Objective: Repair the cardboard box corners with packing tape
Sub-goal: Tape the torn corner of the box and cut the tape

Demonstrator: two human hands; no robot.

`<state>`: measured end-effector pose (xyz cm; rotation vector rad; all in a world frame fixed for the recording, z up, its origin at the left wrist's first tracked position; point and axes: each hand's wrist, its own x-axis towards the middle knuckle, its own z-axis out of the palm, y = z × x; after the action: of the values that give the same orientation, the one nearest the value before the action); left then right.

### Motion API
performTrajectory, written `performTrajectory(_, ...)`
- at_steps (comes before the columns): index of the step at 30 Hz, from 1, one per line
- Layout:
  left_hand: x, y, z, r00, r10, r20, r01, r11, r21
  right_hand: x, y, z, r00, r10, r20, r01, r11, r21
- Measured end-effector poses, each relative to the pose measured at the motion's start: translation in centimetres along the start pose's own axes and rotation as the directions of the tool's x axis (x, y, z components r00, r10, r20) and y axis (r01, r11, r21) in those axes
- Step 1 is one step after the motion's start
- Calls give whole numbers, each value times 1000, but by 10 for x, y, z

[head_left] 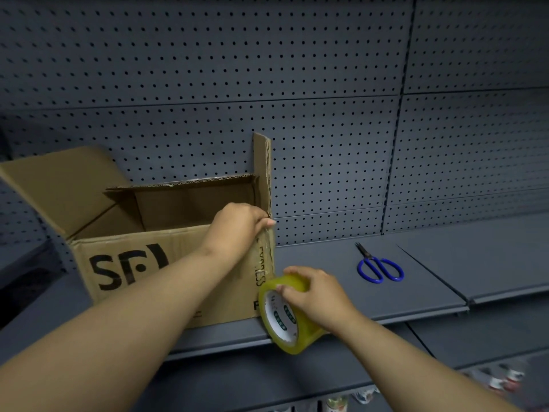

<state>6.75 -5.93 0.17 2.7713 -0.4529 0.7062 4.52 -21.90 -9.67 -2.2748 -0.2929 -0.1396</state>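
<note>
On a dark grey metal shelf (pixel 320 260) sit one open brown cardboard box (pixel 133 272) and one pair of blue-handled scissors (pixel 380 268), the left hand (pixel 237 226) pinching the box's right corner, the right hand (pixel 316 294) gripping one yellowish tape roll (pixel 282 322) beside it.

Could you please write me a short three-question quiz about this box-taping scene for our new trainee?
1. True or false: the scissors lie untouched on the shelf, right of the cardboard box.
2. Multiple choice: the right hand grips A) the scissors, B) the tape roll, C) a box flap.
3. Fill in: the left hand holds the box's near top ___ corner.

Key: 1 true; 2 B; 3 right.
</note>
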Motion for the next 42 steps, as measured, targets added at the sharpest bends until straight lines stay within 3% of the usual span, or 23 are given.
performTrajectory(3, 0, 0, 0, 1000, -6, 14, 5, 999, 36, 0, 0, 1, 1000, 5, -6, -5, 1000, 10)
performTrajectory(9, -1, 0, -1, 983, -174, -64, 155, 960, -235, -1, 0, 1, 1000, 6, -7, -6, 1000, 5)
performTrajectory(17, -4, -11, 2, 996, -65, -68, 46, 968, -246, -1, 0, -1, 1000, -4, 4, 4, 1000, -2)
performTrajectory(21, -3, -16, 3, 984, -148, -103, 118, 960, -254, -1, -1, -1, 1000, -5, 9, 5, 1000, -3)
performTrajectory(26, 2, -15, -6, 987, -160, -28, 145, 943, -299, -1, 0, -1, 1000, 0, 12, 0, 1000, 3)
performTrajectory(28, 2, -13, -9, 983, -169, -70, 140, 940, -312, 0, 1, -1, 1000, -1, 12, 1, 1000, 3)
performTrajectory(30, -3, -10, -12, 975, -105, -195, 55, 968, -245, 0, 1, 0, 1000, -2, 13, 2, 1000, -6)
performTrajectory(32, -12, -4, -15, 958, 139, -249, -148, 989, -14, 2, 2, 1, 1000, -2, 10, 2, 1000, -10)
performTrajectory(34, -21, 0, -12, 868, 477, -140, -438, 867, 239, 2, 3, 2, 1000, -4, 5, 4, 1000, -8)
performTrajectory(36, -24, -2, -5, 726, 683, 77, -645, 639, 419, 2, 3, 2, 1000, -15, -3, 15, 1000, -19)
performTrajectory(38, -20, -4, 0, 670, 696, 258, -710, 499, 498, 2, 4, 2, 1000, -17, -4, 17, 1000, -25)
performTrajectory(42, -12, -11, 6, 610, 654, 448, -768, 346, 540, 3, 4, 1, 1000, -21, 3, 21, 1000, -7)
